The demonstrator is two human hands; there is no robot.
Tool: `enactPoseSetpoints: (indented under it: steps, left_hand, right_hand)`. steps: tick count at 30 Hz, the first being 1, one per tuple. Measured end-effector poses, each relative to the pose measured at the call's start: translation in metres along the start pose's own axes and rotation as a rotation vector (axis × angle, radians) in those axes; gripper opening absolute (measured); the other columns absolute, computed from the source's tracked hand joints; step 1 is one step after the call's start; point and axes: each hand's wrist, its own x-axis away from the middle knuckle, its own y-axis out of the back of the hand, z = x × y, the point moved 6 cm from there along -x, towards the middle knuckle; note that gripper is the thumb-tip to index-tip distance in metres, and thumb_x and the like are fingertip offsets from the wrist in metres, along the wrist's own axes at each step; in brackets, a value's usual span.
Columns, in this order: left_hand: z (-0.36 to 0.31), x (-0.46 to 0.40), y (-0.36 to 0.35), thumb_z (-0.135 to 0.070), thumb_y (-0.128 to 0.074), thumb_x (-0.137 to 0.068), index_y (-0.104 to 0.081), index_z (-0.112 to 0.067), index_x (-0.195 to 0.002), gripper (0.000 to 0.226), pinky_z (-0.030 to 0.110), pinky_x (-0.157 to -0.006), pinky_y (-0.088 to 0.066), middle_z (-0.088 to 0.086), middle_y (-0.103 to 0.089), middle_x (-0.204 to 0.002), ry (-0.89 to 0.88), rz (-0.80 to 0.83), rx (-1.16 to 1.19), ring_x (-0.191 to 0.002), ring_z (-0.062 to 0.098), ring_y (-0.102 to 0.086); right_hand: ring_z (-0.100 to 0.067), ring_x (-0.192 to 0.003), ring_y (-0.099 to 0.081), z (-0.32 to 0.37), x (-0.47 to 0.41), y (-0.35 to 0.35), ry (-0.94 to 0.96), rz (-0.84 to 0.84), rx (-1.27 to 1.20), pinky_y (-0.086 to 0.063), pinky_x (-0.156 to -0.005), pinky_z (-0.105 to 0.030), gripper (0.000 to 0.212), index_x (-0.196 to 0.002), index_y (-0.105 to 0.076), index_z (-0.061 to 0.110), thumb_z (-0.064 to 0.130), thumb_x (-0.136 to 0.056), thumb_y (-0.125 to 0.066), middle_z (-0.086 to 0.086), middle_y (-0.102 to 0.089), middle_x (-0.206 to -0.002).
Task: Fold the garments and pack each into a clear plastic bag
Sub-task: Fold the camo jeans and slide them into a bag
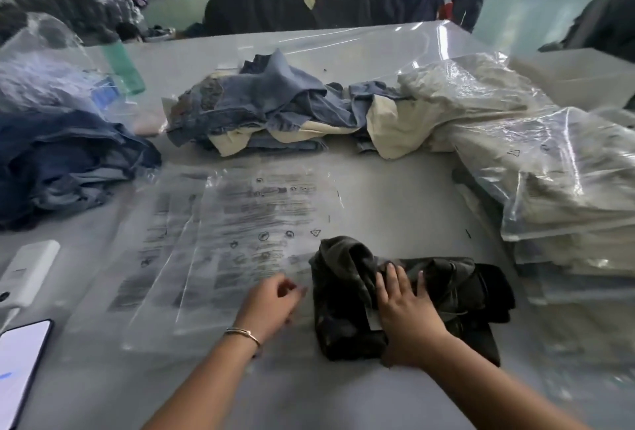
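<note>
**packer_q:** Bagging question. Dark garment [405,295] is folded into a chunky bundle near the front edge of the bench [395,196], right hand [409,309] flat on top of it with the fingers [395,278] spread. Left hand [275,299] is just beside the bundle at the edge of the clear plastic bag [240,234], the printed one lying flat to the left. Best way to get it in without wrecking the fold?

**foldnbag:** From what I see, the left fingers look loosely curled right at the bag's near corner. Can't tell if they're actually pinching the film or only hovering, too blurry. I'd get a proper pinch on just the top layer of the mouth and lift it so the opening gapes. Keep that right palm pressing down so the bundle stays squashed, because the back end is standing up a bit and will snag. Then slide the garment sideways along the bench into the mouth rather than lifting it.

**packer_q:** Anything in the way?

**foldnbag:** Not really. The denim pile [261,106] is well behind, and the stack of packed bags [563,189] sits off to the right. Push the air out before sealing.
</note>
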Motion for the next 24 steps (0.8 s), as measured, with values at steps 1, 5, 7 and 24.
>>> enactPoseSetpoints:
  steps: [1, 5, 7, 24]
  left_hand:
    - [0.008, -0.002, 0.021, -0.03, -0.073, -0.081, -0.063, -0.029, -0.074, 0.012, 0.025, -0.057, -0.048, -0.008, -0.063, -0.06, -0.052, -0.082, -0.07, -0.06, 0.012, -0.062]
    - [0.038, -0.001, 0.049, -0.027, -0.077, -0.07, -0.065, -0.034, -0.093, 0.027, 0.024, -0.09, -0.042, -0.015, -0.059, -0.101, -0.23, 0.044, -0.429, -0.102, 0.01, -0.049]
    - [0.048, 0.0, 0.042, -0.035, -0.078, -0.07, -0.067, -0.032, -0.103, 0.035, 0.022, -0.095, -0.037, -0.013, -0.053, -0.112, -0.274, 0.125, -0.503, -0.108, 0.009, -0.042]
    - [0.028, -0.015, 0.041, -0.028, -0.079, -0.074, -0.074, -0.017, -0.068, 0.014, 0.016, -0.056, -0.04, -0.014, -0.062, -0.053, -0.221, 0.169, -0.331, -0.053, -0.003, -0.053]
  right_hand:
    - [-0.042, -0.146, 0.01, 0.002, -0.001, -0.001, -0.015, -0.021, 0.003, 0.0, -0.112, -0.063, 0.118, -0.149, 0.012, 0.0, 0.056, -0.079, -0.064, -0.028, 0.011, -0.157]
    - [-0.031, -0.147, -0.016, -0.005, -0.002, 0.006, -0.041, -0.147, -0.104, -0.02, -0.117, -0.045, 0.085, -0.153, -0.011, 0.011, 0.03, -0.084, -0.057, -0.017, -0.014, -0.159]
    - [-0.024, -0.135, -0.043, -0.02, -0.001, 0.023, -0.036, -0.257, -0.238, -0.041, -0.104, -0.032, 0.07, -0.145, -0.036, 0.022, 0.028, -0.079, -0.059, -0.005, -0.041, -0.15]
    - [-0.031, -0.074, -0.065, -0.105, 0.045, 0.122, -0.288, -0.728, -0.946, -0.053, -0.066, -0.044, 0.027, -0.081, -0.066, 0.023, 0.02, -0.06, -0.083, -0.003, -0.066, -0.067]
